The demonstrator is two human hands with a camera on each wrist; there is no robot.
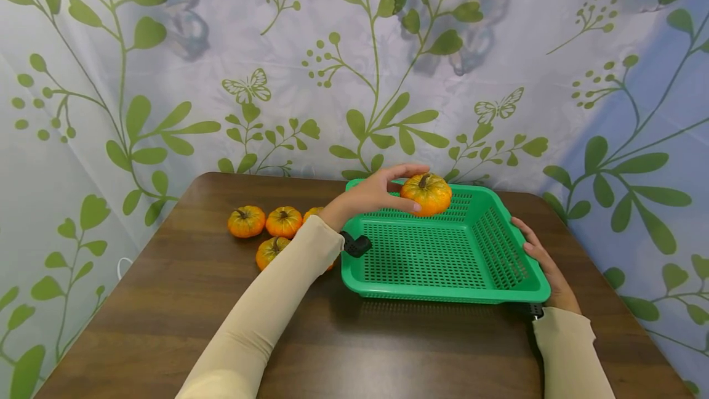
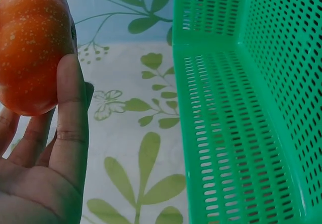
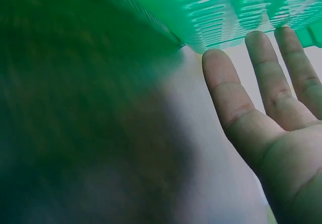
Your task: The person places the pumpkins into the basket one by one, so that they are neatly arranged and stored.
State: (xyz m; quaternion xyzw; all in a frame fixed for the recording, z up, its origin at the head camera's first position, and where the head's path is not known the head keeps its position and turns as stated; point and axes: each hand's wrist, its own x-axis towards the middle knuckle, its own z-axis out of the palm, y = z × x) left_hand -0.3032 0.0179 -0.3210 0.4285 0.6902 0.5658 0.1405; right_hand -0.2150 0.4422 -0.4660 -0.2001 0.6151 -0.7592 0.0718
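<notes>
In the head view my left hand (image 1: 382,189) holds a small orange pumpkin (image 1: 428,194) between thumb and fingers, above the far part of a green plastic basket (image 1: 432,294). The left wrist view shows the same pumpkin (image 2: 35,48) in the fingers, with the basket's slotted wall (image 2: 221,133) beside it. My right hand (image 1: 545,263) lies along the basket's right outer side. In the right wrist view that hand's fingers (image 3: 229,93) are extended against or close to the basket's slotted side (image 3: 211,12). The basket floor (image 1: 421,254) shows no pumpkins on it.
Several more small pumpkins, among them one at the far left (image 1: 246,221) and one nearer (image 1: 270,251), sit on the brown wooden table (image 1: 183,300) left of the basket. My left forearm partly hides some. A leaf-patterned curtain (image 1: 299,79) hangs behind the table.
</notes>
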